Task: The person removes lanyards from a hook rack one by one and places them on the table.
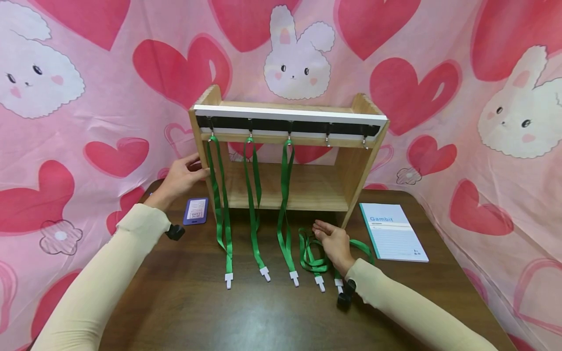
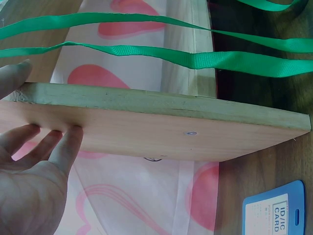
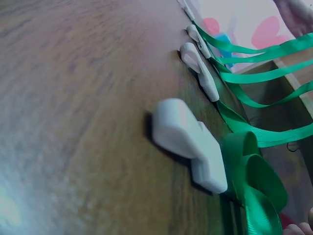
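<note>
My left hand (image 1: 177, 179) grips the left side panel of a small wooden shelf (image 1: 307, 187). In the left wrist view the thumb lies over the panel's front edge and the fingers press its outer face. Three green lanyards (image 1: 285, 195) hang from the left hooks of the shelf's black rail (image 1: 270, 126), their white clips low near the tabletop. My right hand (image 1: 335, 246) is at the loose green lanyards (image 1: 313, 265) on the table, fingers loosely extended. In the right wrist view, a white clip (image 3: 188, 142) lies on the table; only fingertips show at the lower right corner.
A blue ID card holder (image 1: 195, 211) lies on the brown table (image 1: 254, 317), left of the shelf. A Gambit notebook (image 1: 393, 231) lies to the right. Two more hooks (image 1: 327, 139) are on the right of the rail. Behind stands a pink curtain (image 1: 246, 73) with hearts and rabbits.
</note>
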`<state>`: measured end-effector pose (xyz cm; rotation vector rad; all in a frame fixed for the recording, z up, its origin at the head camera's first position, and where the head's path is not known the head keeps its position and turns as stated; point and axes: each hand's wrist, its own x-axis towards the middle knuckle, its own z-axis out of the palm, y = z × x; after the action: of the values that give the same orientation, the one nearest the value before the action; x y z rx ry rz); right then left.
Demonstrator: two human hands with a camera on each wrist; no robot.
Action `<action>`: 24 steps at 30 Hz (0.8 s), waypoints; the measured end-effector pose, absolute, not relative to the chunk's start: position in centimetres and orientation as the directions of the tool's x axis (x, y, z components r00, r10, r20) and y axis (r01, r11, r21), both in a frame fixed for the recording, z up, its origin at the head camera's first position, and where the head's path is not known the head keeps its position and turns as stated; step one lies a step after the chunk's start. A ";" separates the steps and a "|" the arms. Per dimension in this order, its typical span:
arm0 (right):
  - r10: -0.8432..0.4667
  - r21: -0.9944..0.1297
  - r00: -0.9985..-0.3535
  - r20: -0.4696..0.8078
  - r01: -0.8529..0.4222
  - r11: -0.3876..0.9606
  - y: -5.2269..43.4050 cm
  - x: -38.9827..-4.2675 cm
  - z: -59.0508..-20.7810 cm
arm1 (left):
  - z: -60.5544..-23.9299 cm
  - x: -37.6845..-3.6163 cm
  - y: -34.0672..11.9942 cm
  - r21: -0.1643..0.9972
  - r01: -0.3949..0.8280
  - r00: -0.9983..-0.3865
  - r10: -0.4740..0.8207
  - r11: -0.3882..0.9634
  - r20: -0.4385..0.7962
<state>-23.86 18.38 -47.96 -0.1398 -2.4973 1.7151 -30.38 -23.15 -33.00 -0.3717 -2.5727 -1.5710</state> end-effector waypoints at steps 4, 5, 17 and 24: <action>0.131 -0.942 -0.991 0.037 0.009 0.334 18.5 -23.9 -48.0 | -32.9 -30.3 -23.1 0.862 0.261 -0.964 0.155 0.434 0.214; 0.131 -0.942 -0.991 0.040 0.006 0.336 18.5 -23.8 -47.9 | -32.9 -30.3 -23.1 0.863 0.262 -0.964 0.156 0.433 0.214; 0.117 -0.929 -0.977 0.178 -0.128 0.348 18.9 -23.2 -45.2 | -32.9 -30.2 -23.1 0.860 0.253 -0.967 0.151 0.442 0.207; 0.110 -0.921 -0.952 0.286 -0.242 0.304 19.8 -23.3 -42.4 | -32.8 -30.2 -23.0 0.867 0.250 -0.967 0.151 0.432 0.204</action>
<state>-23.32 19.82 -42.40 0.1192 -2.2807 1.6904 -30.21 -23.03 -32.81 -0.3615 -2.5762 -1.5845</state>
